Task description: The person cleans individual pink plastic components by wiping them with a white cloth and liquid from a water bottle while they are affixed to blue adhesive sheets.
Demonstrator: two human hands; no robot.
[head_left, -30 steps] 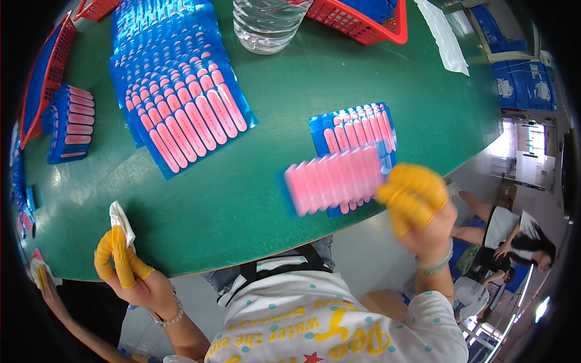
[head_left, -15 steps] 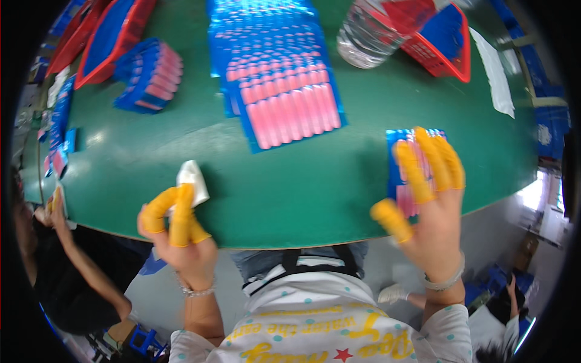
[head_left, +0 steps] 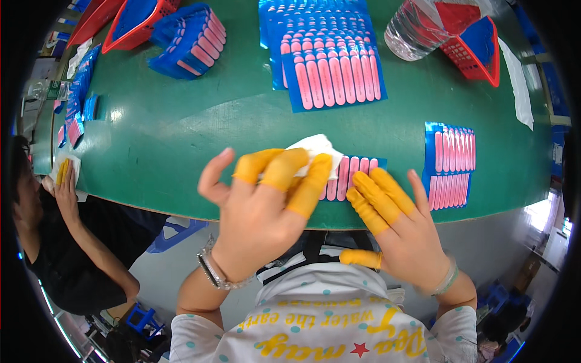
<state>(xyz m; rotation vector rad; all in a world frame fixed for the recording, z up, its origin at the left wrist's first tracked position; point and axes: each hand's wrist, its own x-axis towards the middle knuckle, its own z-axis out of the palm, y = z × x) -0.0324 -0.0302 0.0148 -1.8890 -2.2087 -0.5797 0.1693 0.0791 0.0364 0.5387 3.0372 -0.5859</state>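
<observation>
My left hand (head_left: 260,209), with yellow finger cots on some fingers, grips a folded white cloth (head_left: 318,147) and presses it on the left part of a blue sheet (head_left: 382,163) with a row of pink strips. That part of the sheet is hidden under cloth and fingers. On the sheet's right part lie the stretched fingers of my right hand (head_left: 402,227), also in yellow cots; its thumb points left, off the table edge. Right of this hand are overlapping blue sheets with pink strips (head_left: 451,163), apart from it.
A fanned stack of blue-and-pink sheets (head_left: 336,78) lies ahead, a curved bundle (head_left: 200,45) to its left. Red baskets (head_left: 136,30) stand far left, another red basket (head_left: 478,57) far right beside a clear plastic container (head_left: 411,36). A co-worker (head_left: 85,236) sits at the left.
My right hand has moved left from the sheets on the right to a sheet in front of me. My left hand has brought the cloth right, onto that sheet. The view has shifted.
</observation>
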